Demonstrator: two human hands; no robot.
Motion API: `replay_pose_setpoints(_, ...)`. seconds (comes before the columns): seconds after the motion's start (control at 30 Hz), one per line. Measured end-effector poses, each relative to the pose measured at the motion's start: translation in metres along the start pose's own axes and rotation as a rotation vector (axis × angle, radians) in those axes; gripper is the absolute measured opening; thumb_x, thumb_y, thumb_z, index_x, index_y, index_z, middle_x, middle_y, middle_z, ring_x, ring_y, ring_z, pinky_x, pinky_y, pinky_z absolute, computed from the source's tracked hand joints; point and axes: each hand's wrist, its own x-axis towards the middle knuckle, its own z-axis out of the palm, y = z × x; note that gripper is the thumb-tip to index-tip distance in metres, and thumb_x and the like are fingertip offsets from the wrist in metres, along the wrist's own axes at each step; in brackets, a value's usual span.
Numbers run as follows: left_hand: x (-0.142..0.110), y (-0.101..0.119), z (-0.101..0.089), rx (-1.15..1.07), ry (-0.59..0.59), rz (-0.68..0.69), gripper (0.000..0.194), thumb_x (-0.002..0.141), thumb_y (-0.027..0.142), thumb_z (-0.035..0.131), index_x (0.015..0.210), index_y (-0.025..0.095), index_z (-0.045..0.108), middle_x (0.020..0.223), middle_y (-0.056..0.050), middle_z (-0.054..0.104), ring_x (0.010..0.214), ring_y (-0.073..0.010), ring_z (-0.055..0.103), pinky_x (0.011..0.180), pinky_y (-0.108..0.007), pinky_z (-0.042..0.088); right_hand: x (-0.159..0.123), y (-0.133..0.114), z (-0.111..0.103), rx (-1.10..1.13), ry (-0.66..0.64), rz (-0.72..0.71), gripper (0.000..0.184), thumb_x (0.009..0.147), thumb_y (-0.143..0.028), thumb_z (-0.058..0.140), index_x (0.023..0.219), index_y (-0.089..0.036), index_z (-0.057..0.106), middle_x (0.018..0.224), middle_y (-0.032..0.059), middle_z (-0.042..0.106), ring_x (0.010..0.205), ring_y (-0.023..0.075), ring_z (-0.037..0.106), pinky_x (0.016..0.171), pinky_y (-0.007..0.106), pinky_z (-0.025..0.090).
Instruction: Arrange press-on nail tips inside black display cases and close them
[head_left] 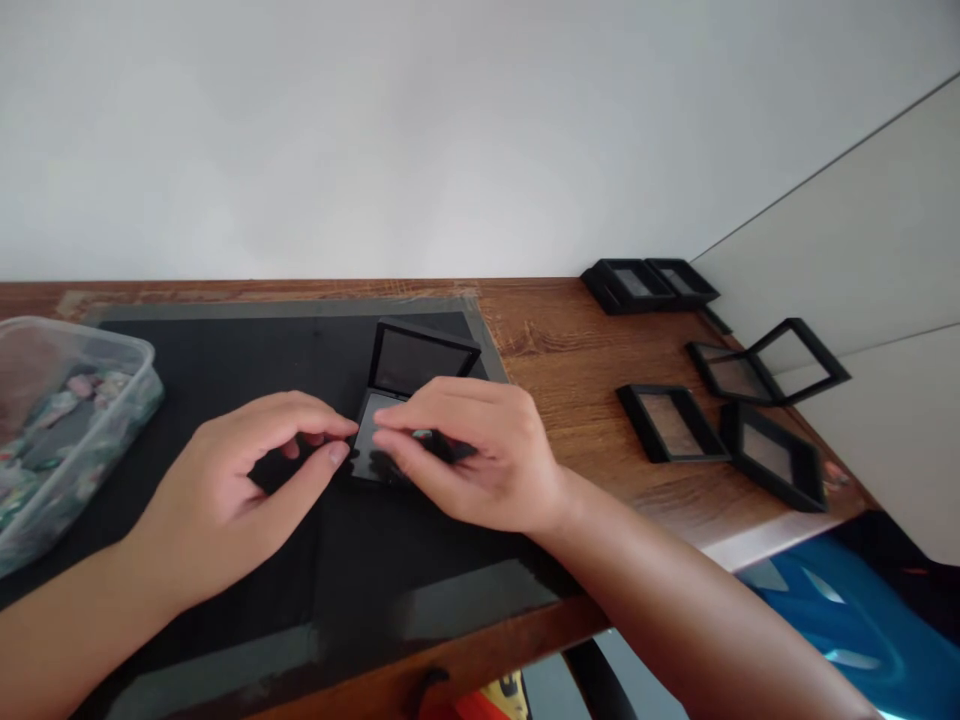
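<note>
A small black hinged frame case (364, 440) lies on the black mat with its framed lid (420, 360) raised at the back. My left hand (255, 480) is at the case's left edge, index fingertip beside it, with a narrow gap between thumb and index finger. Over the case's clear inner panel, my right hand (472, 450) is bent into a pinch, thumb and index tips close together. Anything between those tips is too small to make out. A greenish bit (424, 434) shows behind the right thumb. The right hand covers much of the case.
At the left stands a clear plastic tub (139, 400) holding colourful small pieces. More black frame cases sit on the wooden table at the right: a pair (637, 285) by the wall, an opened one (772, 370) and flat ones (671, 425). Something blue (855, 620) is below the table's edge.
</note>
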Motion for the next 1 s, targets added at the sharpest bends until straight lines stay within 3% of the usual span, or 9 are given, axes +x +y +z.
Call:
replay_pose_setpoints(0.07, 0.002, -0.003, 0.000, 0.155, 0.002, 0.126, 0.009, 0.105, 0.028, 0.066, 0.109, 0.029, 0.075, 0.102, 0.005, 0.079, 0.090, -0.0088, 0.074, 0.084, -0.023, 0.059, 0.004, -0.003, -0.011, -0.127, -0.052, 0.060, 0.010, 0.102, -0.019, 0.073, 0.100, -0.014, 0.082, 0.080, 0.0016, 0.081, 0.068, 0.0108, 0.072, 0.063, 0.023, 0.054)
replay_pose_setpoints(0.17, 0.003, -0.004, 0.003, 0.247, -0.002, 0.223, 0.009, 0.107, 0.025, 0.064, 0.109, 0.025, 0.072, 0.101, 0.002, 0.078, 0.092, -0.0120, 0.073, 0.087, -0.030, 0.057, 0.010, -0.006, -0.028, -0.321, -0.285, 0.235, 0.011, 0.097, -0.016, 0.073, 0.095, -0.016, 0.084, 0.080, 0.0014, 0.081, 0.069, 0.0132, 0.071, 0.066, 0.027, 0.049)
replay_pose_setpoints(0.3, 0.002, -0.003, 0.007, 0.302, -0.005, 0.257, 0.009, 0.107, 0.020, 0.064, 0.112, 0.023, 0.070, 0.102, 0.001, 0.077, 0.091, -0.0133, 0.070, 0.087, -0.032, 0.055, 0.017, -0.006, -0.041, -0.499, -0.602, 0.443, 0.007, 0.093, -0.022, 0.080, 0.095, -0.020, 0.087, 0.083, 0.0017, 0.083, 0.072, 0.0177, 0.070, 0.067, 0.031, 0.041)
replay_pose_setpoints(0.47, 0.000, -0.005, 0.010, 0.298, -0.033, 0.257, 0.010, 0.107, 0.020, 0.063, 0.112, 0.022, 0.071, 0.101, 0.001, 0.077, 0.091, -0.0143, 0.070, 0.086, -0.033, 0.055, 0.019, -0.001, -0.036, -0.532, -0.767, 0.501, 0.014, 0.098, -0.023, 0.078, 0.106, -0.024, 0.089, 0.103, 0.0035, 0.088, 0.090, 0.0233, 0.077, 0.074, 0.033, 0.042)
replay_pose_setpoints(0.57, -0.001, -0.007, 0.011, 0.292, -0.054, 0.241, 0.011, 0.108, 0.022, 0.062, 0.111, 0.022, 0.072, 0.101, 0.000, 0.077, 0.091, -0.0154, 0.071, 0.085, -0.034, 0.056, 0.018, 0.000, -0.031, -0.512, -0.805, 0.511, 0.020, 0.099, -0.017, 0.072, 0.106, -0.025, 0.089, 0.106, 0.0024, 0.089, 0.096, 0.0249, 0.079, 0.075, 0.033, 0.043)
replay_pose_setpoints(0.73, -0.001, -0.007, 0.010, 0.283, -0.061, 0.224, 0.014, 0.109, 0.025, 0.060, 0.109, 0.022, 0.074, 0.100, -0.001, 0.078, 0.089, -0.0166, 0.073, 0.083, -0.036, 0.057, 0.012, 0.005, -0.025, -0.399, -0.743, 0.446, 0.030, 0.094, -0.007, 0.067, 0.107, -0.024, 0.089, 0.107, 0.0017, 0.089, 0.093, 0.0207, 0.077, 0.076, 0.030, 0.044)
replay_pose_setpoints(0.87, 0.002, -0.004, 0.009, 0.282, -0.054, 0.247, 0.015, 0.108, 0.023, 0.060, 0.107, 0.021, 0.075, 0.099, -0.001, 0.079, 0.088, -0.0171, 0.073, 0.082, -0.036, 0.058, 0.009, 0.010, -0.020, -0.341, -0.675, 0.391, 0.029, 0.099, -0.010, 0.064, 0.108, -0.023, 0.088, 0.104, 0.0030, 0.087, 0.089, 0.0181, 0.075, 0.073, 0.029, 0.042)
replay_pose_setpoints(1.0, 0.003, -0.003, 0.009, 0.295, -0.045, 0.238, 0.017, 0.108, 0.024, 0.059, 0.105, 0.021, 0.076, 0.099, -0.002, 0.080, 0.088, -0.0184, 0.075, 0.082, -0.037, 0.059, 0.011, 0.007, -0.019, -0.372, -0.637, 0.445, 0.022, 0.099, -0.018, 0.068, 0.113, -0.020, 0.086, 0.101, 0.0043, 0.086, 0.086, 0.0190, 0.073, 0.075, 0.030, 0.042)
